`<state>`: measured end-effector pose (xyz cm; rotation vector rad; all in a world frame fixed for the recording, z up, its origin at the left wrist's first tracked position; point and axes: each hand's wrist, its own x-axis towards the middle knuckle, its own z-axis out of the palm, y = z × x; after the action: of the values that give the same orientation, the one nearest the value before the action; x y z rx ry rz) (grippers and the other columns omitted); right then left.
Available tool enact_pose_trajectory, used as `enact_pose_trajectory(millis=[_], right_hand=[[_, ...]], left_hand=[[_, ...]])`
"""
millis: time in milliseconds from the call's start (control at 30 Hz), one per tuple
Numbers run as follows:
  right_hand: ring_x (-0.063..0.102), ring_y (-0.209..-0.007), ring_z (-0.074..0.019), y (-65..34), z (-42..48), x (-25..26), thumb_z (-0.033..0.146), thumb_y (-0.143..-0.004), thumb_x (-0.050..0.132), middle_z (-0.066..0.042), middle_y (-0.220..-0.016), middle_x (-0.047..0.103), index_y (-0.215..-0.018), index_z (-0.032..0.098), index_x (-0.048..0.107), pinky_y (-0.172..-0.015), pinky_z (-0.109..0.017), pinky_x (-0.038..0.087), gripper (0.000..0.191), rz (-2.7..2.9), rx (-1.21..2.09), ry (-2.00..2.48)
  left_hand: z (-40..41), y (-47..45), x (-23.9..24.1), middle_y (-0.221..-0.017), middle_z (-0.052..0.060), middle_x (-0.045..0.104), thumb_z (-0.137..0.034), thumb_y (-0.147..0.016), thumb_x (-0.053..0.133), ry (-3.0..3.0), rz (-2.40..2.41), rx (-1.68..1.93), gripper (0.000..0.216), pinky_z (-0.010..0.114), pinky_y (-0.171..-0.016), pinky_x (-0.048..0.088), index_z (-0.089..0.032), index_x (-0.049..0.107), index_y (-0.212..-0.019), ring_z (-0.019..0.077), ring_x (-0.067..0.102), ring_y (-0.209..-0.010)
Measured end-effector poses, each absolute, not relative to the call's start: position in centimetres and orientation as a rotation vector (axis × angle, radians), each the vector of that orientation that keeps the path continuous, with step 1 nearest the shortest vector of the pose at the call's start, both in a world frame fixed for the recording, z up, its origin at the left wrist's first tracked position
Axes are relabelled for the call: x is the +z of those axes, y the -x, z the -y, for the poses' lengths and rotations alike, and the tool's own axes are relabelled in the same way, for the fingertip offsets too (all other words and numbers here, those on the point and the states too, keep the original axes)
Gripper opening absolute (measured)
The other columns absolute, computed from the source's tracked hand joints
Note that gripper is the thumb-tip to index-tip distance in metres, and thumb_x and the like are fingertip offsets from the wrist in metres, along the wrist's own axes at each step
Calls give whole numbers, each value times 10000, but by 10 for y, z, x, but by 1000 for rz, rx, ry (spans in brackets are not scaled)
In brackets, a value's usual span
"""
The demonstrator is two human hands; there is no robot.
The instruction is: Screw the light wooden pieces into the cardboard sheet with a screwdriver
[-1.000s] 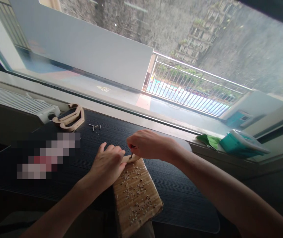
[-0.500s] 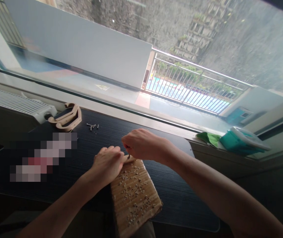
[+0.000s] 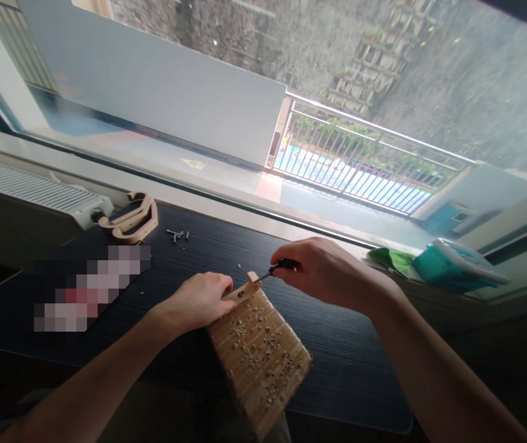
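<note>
My left hand (image 3: 198,299) is closed around one end of a small pale wooden piece (image 3: 247,291) with an upturned end and dark holes or screw heads in it. That piece lies along the far edge of a wooden board (image 3: 286,369), whose top is scattered with small light crumbs and dark holes. In my right hand (image 3: 323,271) is a screwdriver (image 3: 284,264) with a black handle. Its metal shaft points left and down, with the tip at the upturned end of the wooden piece; whether it touches a screw is too small to tell.
Several loose screws (image 3: 178,235) lie on the dark table (image 3: 337,344). Pale curved wooden parts (image 3: 142,229) rest by the radiator (image 3: 46,191). A blurred-out item (image 3: 92,295) is at left. On the sill at right are a green cloth (image 3: 392,259) and a teal box (image 3: 447,264).
My right hand has moved right and tilted, bringing the screwdriver's handle into view. My left fingers have drawn left, uncovering more of the wooden piece. The board has turned slightly.
</note>
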<state>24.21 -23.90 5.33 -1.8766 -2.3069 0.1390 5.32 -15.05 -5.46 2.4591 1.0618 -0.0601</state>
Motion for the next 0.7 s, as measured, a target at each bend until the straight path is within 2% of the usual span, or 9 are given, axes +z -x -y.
enact_pose_trajectory(millis=[133,200,300,400,500,567,633,700], right_hand=[[605,-624,-129,-273,280,7,388,-798,614,20,-762,721,-991,264,725,-574,-235,438,255,1735,345,1950],[659,-790,-176,-275,298,-27,389,-775,640,-14,-878,740,-969,240,731,-705,-271,494,261,1481,428,1898],[675,-838,-220,-267,317,-74,423,-747,659,-53,-889,743,-970,204,724,-761,-325,512,319,1069,477,1864],[668,-906,-251,-258,326,-105,459,-723,672,-74,-898,742,-1005,188,710,-833,-372,502,393,770,440,1859],[657,-936,-261,-254,328,-117,479,-691,690,-78,-924,738,-976,183,718,-878,-394,485,412,694,382,1883],[660,-909,-256,-253,326,-116,473,-663,713,-78,-923,737,-959,178,718,-860,-391,491,418,637,322,1878],[662,-883,-241,-250,323,-112,441,-632,748,-73,-924,736,-949,175,713,-831,-371,500,416,576,286,1823],[663,-874,-224,-245,319,-107,389,-597,786,-65,-926,737,-949,180,712,-806,-343,508,415,514,347,1716]], left_hand=[[148,-46,-69,-749,32,661,-413,-729,580,-2112,-978,-6,320,273,-574,445,-185,622,-950,210,641,-675],[154,-46,-80,-713,10,632,-425,-741,564,-1876,-932,-13,394,256,-484,445,-181,574,-1051,185,621,-569],[166,-50,-92,-679,-10,606,-415,-771,528,-1634,-876,-5,505,253,-412,448,-181,466,-1215,169,591,-476],[168,-50,-94,-654,-15,611,-407,-808,482,-1603,-844,-12,593,266,-421,459,-189,359,-1345,178,596,-470],[158,-45,-92,-741,16,652,-396,-805,497,-1818,-892,93,550,287,-561,491,-181,463,-1311,191,637,-604],[148,-43,-91,-894,53,679,-377,-787,533,-1979,-926,234,485,299,-711,488,-174,568,-1225,205,643,-777],[140,-46,-92,-1059,80,663,-390,-760,583,-1988,-877,336,526,297,-795,474,-166,572,-1236,211,621,-891],[135,-52,-94,-1115,93,651,-430,-738,630,-1892,-689,347,592,266,-811,472,-147,560,-1253,208,605,-966]])
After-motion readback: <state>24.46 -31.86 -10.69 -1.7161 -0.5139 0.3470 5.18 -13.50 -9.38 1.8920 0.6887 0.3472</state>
